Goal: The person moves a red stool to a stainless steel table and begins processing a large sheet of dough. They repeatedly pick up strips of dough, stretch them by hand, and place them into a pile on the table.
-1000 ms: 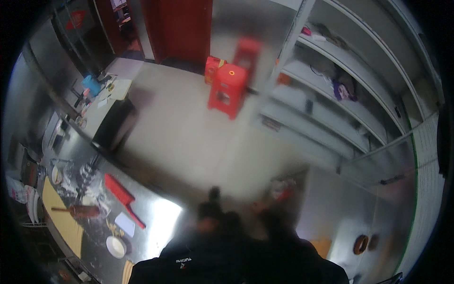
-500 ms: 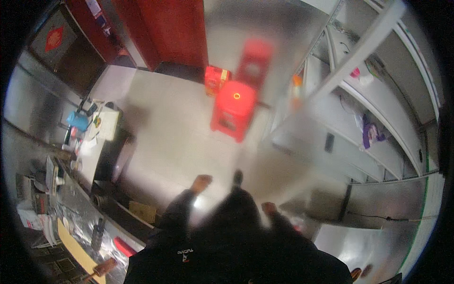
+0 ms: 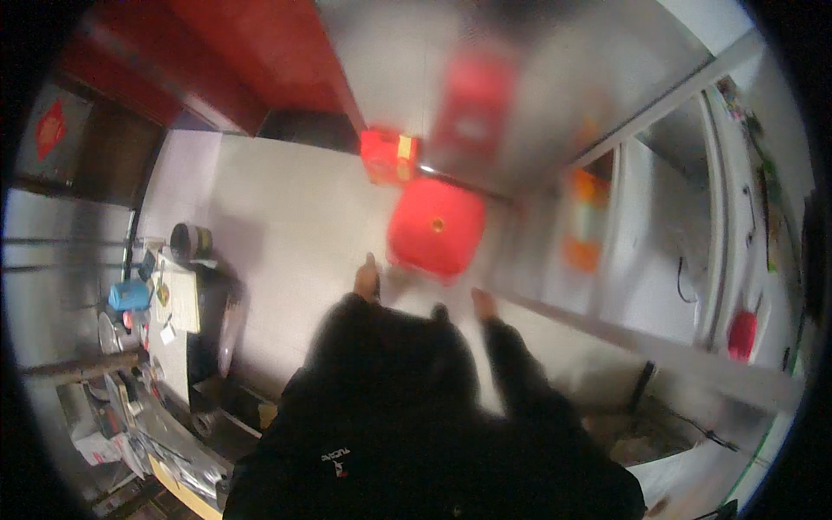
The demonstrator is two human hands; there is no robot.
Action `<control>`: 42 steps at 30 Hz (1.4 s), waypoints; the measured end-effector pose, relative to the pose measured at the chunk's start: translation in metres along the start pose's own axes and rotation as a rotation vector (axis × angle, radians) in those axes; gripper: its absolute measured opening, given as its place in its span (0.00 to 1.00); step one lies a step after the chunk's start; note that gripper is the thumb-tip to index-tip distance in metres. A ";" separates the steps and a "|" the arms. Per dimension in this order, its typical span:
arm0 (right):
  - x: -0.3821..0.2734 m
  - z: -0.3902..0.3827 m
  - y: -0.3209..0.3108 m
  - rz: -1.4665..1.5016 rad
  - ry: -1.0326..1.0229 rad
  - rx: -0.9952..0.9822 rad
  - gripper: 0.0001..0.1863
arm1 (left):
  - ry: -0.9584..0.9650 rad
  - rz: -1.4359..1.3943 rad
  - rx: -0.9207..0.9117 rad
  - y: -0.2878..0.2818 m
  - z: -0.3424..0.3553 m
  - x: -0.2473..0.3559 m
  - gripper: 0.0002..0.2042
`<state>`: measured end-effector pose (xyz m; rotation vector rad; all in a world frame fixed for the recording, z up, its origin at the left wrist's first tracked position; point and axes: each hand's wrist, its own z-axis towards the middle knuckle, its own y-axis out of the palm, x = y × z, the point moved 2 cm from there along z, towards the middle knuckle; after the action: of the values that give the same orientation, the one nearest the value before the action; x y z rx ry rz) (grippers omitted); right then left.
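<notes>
Just ahead of me stands a red plastic stool (image 3: 433, 234) with a hole in its seat. My left hand (image 3: 368, 279) reaches toward the stool's near left side, open, with fingers extended and apparently not touching it. Below the stool's right corner is my right hand (image 3: 481, 305), blurred, so I cannot tell its finger shape or whether anything is in it. Both forearms are in black sleeves. Touching or very near the stool's back left is a red and yellow package (image 3: 387, 156).
A steel wall (image 3: 589, 52) behind the stool shows blurred red reflections. White shelves (image 3: 659, 225) run along the right. At left are a small table (image 3: 178, 299) with a blue container (image 3: 130, 295) and a steel worktop (image 3: 173, 433). Red doors (image 3: 217, 61) line the back.
I have moved forward from the worktop toward the stool, which now appears closer and more from above. Both my hands have risen from the lower edge toward it.
</notes>
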<state>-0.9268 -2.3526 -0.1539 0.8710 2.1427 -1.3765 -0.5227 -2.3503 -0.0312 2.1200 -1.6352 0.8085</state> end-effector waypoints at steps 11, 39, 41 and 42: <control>-0.024 0.137 0.089 0.192 0.142 0.484 0.29 | 0.016 0.062 -0.117 0.030 0.195 0.025 0.38; -0.300 -0.117 -0.138 1.199 0.249 0.515 0.37 | 0.285 0.132 -0.854 -0.020 -0.103 0.319 0.30; -0.342 -0.216 -0.165 1.266 0.213 0.609 0.36 | 0.294 0.209 -0.893 0.001 -0.144 0.331 0.29; -0.360 -0.250 -0.163 1.286 0.262 0.659 0.35 | 0.303 0.243 -0.902 0.002 -0.161 0.331 0.29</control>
<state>-0.7983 -2.2701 0.2880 2.1995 0.7209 -1.1714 -0.5031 -2.5090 0.3000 1.1376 -1.6588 0.3121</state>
